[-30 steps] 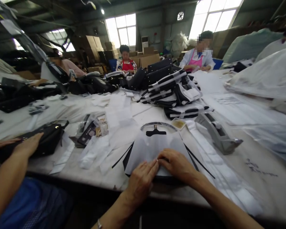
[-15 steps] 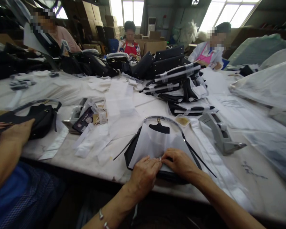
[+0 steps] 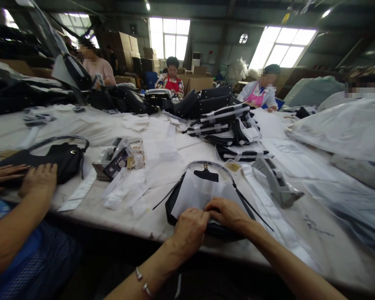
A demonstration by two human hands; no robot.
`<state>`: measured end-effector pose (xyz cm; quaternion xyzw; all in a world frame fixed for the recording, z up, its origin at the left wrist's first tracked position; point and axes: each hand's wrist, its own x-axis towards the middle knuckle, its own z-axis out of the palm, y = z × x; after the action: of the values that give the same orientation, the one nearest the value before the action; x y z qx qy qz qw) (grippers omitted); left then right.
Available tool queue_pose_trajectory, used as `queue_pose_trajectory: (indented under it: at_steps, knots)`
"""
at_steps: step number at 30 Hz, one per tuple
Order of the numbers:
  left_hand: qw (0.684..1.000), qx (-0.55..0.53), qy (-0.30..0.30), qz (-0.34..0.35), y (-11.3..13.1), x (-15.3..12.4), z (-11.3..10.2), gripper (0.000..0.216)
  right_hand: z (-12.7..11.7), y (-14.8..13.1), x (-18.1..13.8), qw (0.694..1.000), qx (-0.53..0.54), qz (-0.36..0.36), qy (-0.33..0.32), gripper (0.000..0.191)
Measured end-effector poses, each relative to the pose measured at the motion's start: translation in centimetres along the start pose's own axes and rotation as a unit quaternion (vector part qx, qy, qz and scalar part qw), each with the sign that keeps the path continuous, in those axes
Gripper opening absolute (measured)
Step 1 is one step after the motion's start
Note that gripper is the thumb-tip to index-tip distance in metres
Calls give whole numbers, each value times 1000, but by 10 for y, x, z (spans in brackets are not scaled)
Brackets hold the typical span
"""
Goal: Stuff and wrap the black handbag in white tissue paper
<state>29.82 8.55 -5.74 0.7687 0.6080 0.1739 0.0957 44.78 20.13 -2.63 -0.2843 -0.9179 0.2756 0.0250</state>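
Note:
A black handbag [image 3: 171, 210] lies on the table in front of me, mostly covered by a translucent white sheet [image 3: 190, 191]. Its wrapped handle [image 3: 220, 163] arches away from me, and thin black straps stick out at both sides. At the sheet's near edge, my left hand [image 3: 191, 227] is closed, fingers curled. My right hand [image 3: 227, 213] meets it there, thumb and fingers pinched together. Whatever is between the fingertips is hidden. A black tab [image 3: 206, 176] shows above the sheet.
A tape dispenser [image 3: 281, 187] stands to the right, beside a small dish [image 3: 233, 166]. Wrapped black bags [image 3: 221, 125] are piled behind. Another tape dispenser [image 3: 108, 156] stands left. A co-worker's hands [image 3: 39, 179] press on another black handbag [image 3: 65, 160]. Other people sit across the table.
The view has tilted up and shifted slightly. My left fingers have curled in more, and my hands remain together at the sheet's near edge. The co-worker's hand at left has shifted on their handbag.

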Motion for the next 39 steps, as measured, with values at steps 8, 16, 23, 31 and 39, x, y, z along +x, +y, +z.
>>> queue_pose_trajectory:
  at_steps: [8, 16, 23, 31, 39]
  knots:
    - [983, 163, -71, 33, -15, 1, -31, 27, -11, -15, -1, 996, -74, -4, -39, 35]
    - [984, 155, -85, -9, -18, 3, -23, 42, -30, -8, -28, 980, -142, -48, -132, 89]
    - [975, 218, -39, -6, -24, -6, 3, 57, -10, 27, -38, 962, -200, -181, -42, 82]
    - [977, 207, -35, 28, -31, -17, 20, 79, 29, 54, -50, 980, -136, -129, 66, 76]
    - [977, 211, -18, 2, -33, -16, 38, 80, -20, -7, -1, 996, -81, 20, 44, 49]
